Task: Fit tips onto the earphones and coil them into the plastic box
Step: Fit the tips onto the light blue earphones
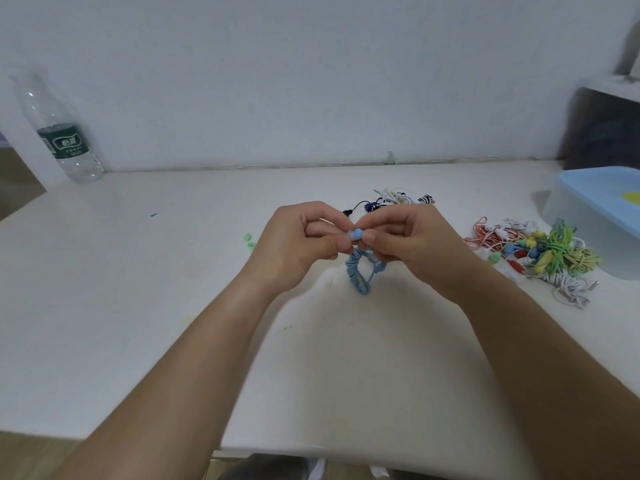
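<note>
Two hands pinch a blue earbud above the table

Both hands meet over the middle of the white table (138,271). The left hand (301,242) has its fingers curled in, thumb and forefinger closed on one side of a small blue earbud (357,233). The right hand (412,242) is curled the same way and pinches the earbud from the other side, so the thumb tips almost touch. Whether a tip is already seated on the bud is hard to tell, as the fingers cover most of it. Below the hands hangs the blue earphone cable (360,273), wound into a tight bundle that reaches down toward the tabletop.

Just left of the left hand lie two small green ear tips (249,240). Behind the hands sits a small heap of dark and white earphones (398,199). To the right is a larger tangle of red, yellow, green and white earphones (533,252), and beside it, at the table's right edge, the pale blue plastic box (588,216). A clear water bottle (59,133) with a green label stands at the far left corner against the wall.
</note>
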